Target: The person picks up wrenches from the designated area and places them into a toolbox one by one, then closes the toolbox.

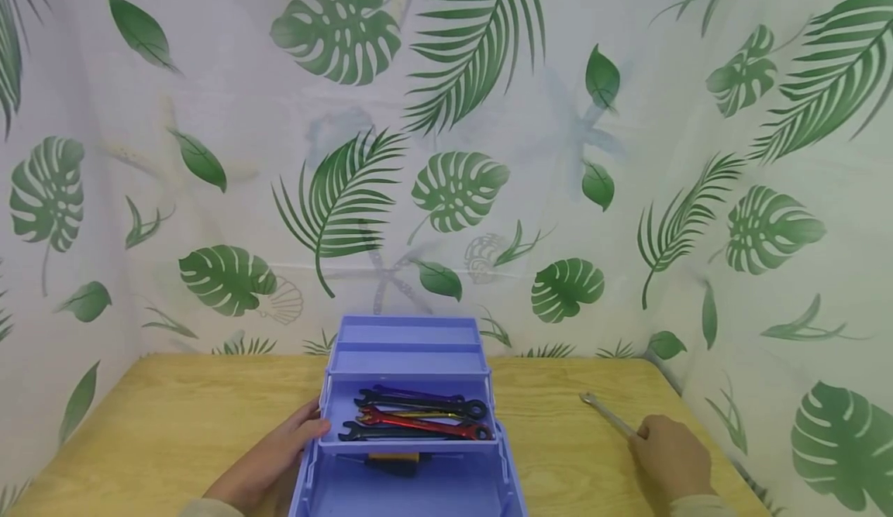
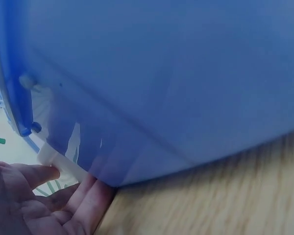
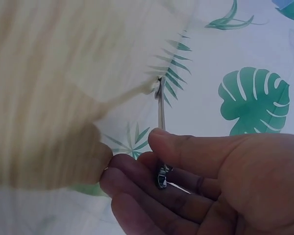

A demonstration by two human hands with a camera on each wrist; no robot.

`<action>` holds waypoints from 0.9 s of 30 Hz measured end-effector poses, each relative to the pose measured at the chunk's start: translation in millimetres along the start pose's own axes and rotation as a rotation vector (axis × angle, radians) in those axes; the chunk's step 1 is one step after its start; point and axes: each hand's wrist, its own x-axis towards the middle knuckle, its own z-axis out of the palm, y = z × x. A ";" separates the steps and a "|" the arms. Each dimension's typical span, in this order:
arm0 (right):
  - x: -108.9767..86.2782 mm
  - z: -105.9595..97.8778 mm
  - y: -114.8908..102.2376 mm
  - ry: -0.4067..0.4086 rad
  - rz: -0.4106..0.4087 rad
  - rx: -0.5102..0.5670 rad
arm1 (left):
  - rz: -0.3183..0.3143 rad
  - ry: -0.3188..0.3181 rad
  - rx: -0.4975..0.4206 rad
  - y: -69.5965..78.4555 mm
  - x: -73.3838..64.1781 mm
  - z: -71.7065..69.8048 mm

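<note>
A blue toolbox (image 1: 412,494) stands open in front of me, its upper tray (image 1: 335,424) raised. My left hand (image 1: 268,455) grips the toolbox's left side, the thumb at the tray rim in the head view; the left wrist view shows this hand (image 2: 54,205) with fingers against the outer wall. At the right, my right hand (image 1: 673,455) holds a silver wrench (image 1: 614,416) low over the table, its head pointing away from me. In the right wrist view the wrench (image 3: 161,112) is pinched between thumb and fingers, its near end showing against the fingers.
Several wrenches, among them a red one (image 1: 425,422) and a black one (image 1: 418,403), lie in the upper tray. Below sits a screwdriver with an orange and black handle (image 1: 394,464). The wooden table (image 1: 558,393) meets a leaf-print cloth (image 1: 488,284) behind.
</note>
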 end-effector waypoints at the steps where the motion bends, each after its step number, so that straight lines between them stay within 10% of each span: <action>1: 0.2 -0.2 -0.5 0.004 -0.005 0.008 | -0.002 0.004 0.006 0.0 0.4 -0.4; 15: 7.6 -1.2 -7.4 0.080 -0.061 0.072 | 0.014 0.020 0.012 -0.2 0.7 -0.1; 27: 3.6 2.1 -26.0 0.338 -0.238 0.113 | 0.057 0.001 0.032 -1.0 -0.9 -1.6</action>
